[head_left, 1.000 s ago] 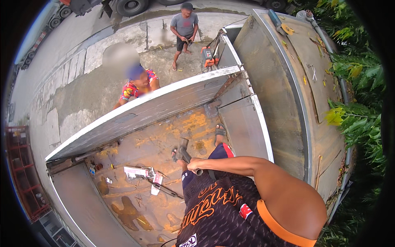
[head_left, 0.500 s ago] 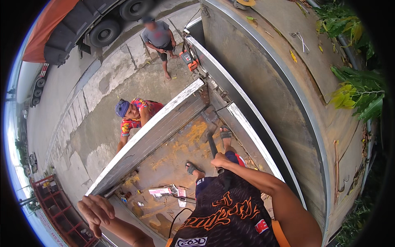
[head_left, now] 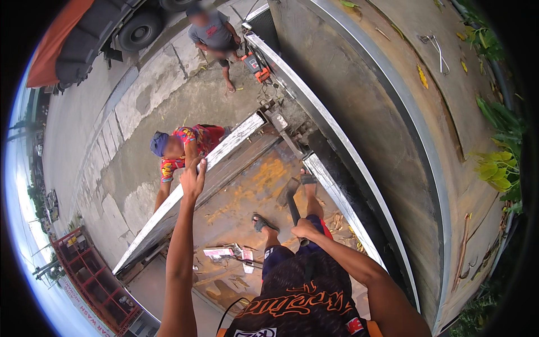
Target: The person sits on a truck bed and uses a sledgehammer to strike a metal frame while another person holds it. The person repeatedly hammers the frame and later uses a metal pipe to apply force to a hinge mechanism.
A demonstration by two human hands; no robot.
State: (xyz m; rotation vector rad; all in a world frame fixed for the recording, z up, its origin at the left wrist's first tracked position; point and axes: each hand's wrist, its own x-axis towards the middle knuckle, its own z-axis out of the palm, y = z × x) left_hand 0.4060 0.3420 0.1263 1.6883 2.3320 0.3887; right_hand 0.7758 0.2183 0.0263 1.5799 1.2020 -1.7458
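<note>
Hammer (head_left: 293, 208) in hand over a rusty metal floor (head_left: 241, 185)
Right grip (head_left: 305, 228) is wrapped around the handle, hammer head near the right sandal (head_left: 308, 179). Left grip (head_left: 193, 178) is up on the white-topped side panel (head_left: 233, 142), can't tell if it's actually clamped on.

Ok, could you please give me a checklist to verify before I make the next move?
1. Right hand gripping the hammer: ok.
2. Left hand on the panel, at its top edge: ok.
3. Co-worker in the colourful shirt well away from the panel: not ok, close at its outer side.
4. Floor free of loose things: not ok, papers lie there.
5. Right sandal untouched by the hammer: cannot tell, very near.
6. Panel firmly fixed: cannot tell.
</note>
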